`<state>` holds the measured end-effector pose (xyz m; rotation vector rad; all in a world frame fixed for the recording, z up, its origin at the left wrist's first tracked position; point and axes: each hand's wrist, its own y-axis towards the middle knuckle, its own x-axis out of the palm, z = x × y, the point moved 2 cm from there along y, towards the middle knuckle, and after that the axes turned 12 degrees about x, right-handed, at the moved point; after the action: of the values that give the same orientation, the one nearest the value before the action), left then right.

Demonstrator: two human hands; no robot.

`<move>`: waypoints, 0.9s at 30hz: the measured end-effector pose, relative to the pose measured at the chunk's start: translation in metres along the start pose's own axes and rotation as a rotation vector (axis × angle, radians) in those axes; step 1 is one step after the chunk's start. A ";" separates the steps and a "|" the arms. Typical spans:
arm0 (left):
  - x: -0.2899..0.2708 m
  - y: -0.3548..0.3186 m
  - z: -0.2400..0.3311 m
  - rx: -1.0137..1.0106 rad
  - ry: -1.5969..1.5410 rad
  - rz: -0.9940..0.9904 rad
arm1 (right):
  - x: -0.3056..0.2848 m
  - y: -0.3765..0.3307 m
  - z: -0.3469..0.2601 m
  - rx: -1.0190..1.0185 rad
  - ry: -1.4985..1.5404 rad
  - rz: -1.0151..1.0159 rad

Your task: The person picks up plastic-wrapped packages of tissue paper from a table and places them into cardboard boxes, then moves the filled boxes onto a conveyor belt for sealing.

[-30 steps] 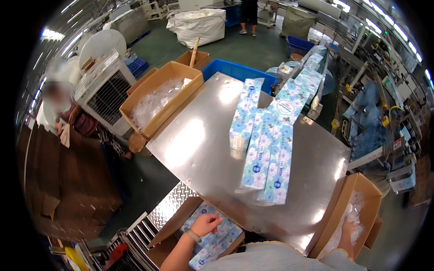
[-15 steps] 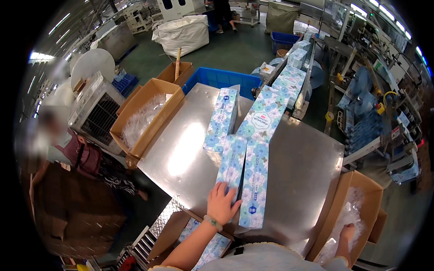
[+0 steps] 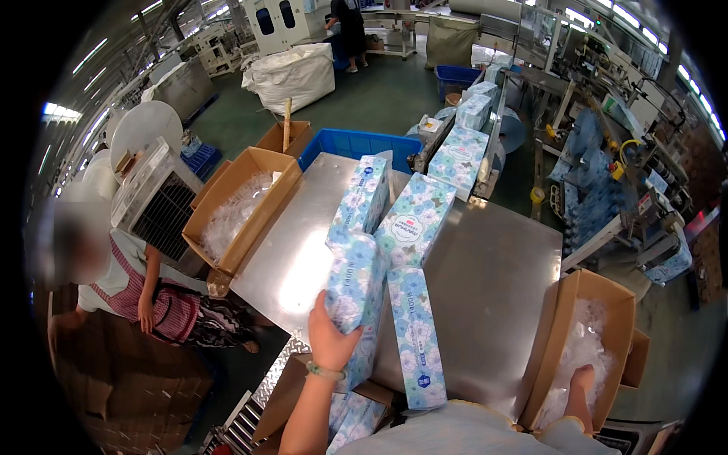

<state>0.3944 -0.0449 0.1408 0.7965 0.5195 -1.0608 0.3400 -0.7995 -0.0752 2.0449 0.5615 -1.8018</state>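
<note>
My left hand (image 3: 332,337) is wrapped round a long tissue pack (image 3: 355,274) in blue and white floral wrap. That pack leans over the metal table's near left edge, above an open carton with more floral packs (image 3: 355,417) inside. Another long tissue pack (image 3: 415,334) lies just to its right, its near end close to my body. Beyond it are a wider floral pack (image 3: 413,218) and a narrow one (image 3: 362,193). At the right, my right hand (image 3: 582,379) is down among clear plastic bags (image 3: 588,334) in a cardboard box, fingers together; what they pinch is hidden.
The metal table (image 3: 485,280) spans the middle. A conveyor with floral packs (image 3: 461,155) comes in from the far right. A blue crate (image 3: 356,144) and a box of clear plastic (image 3: 239,216) border the table. At left stands a person (image 3: 144,284) beside stacked brown cartons (image 3: 129,371).
My left hand has pulled its tissue pack leftward, away from the pack beside it and over the carton. My right hand stays in the box of bags. The view has shifted slightly.
</note>
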 end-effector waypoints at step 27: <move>-0.208 -0.319 -0.037 -0.143 -0.317 0.704 | -0.147 -0.566 -0.306 -1.426 0.615 -1.064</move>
<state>0.0180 0.0189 0.1644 0.5975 0.0237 -0.4710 0.2932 -0.1667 0.1061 1.0988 2.4664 -0.4011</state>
